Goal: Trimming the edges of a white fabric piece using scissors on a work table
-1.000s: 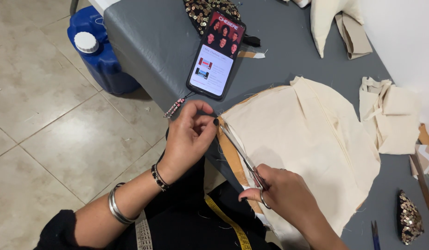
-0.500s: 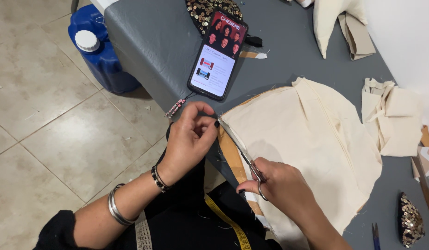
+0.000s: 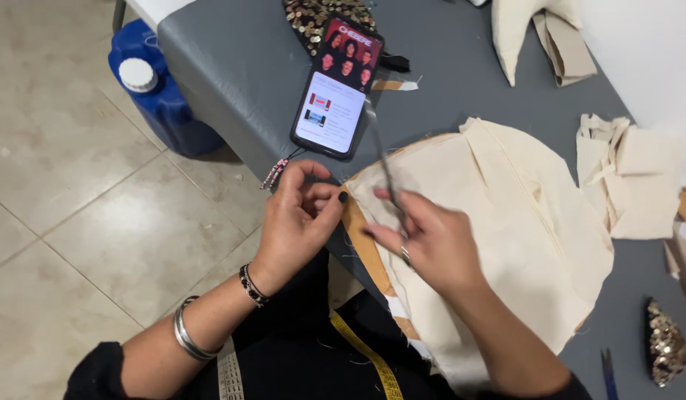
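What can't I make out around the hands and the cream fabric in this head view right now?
- Right hand and its scissors: motion-blurred; whether the blades are open cannot be told.
- Left hand: what its fingertips pinch at the cream fabric edge is too small to see.
- Blue-handled tool: cut off by the bottom edge.
- Yellow tape measure: partly cut off by the bottom edge.

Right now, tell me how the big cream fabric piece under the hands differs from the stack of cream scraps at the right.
The big cream fabric piece is one broad, rounded panel lying flat; the stack of cream scraps is several small, angular offcuts piled unevenly. The big piece reaches the table's near edge, with the left hand at its edge and the right hand over it; the scraps lie untouched near the wall. Both are the same cream cloth on the grey table.
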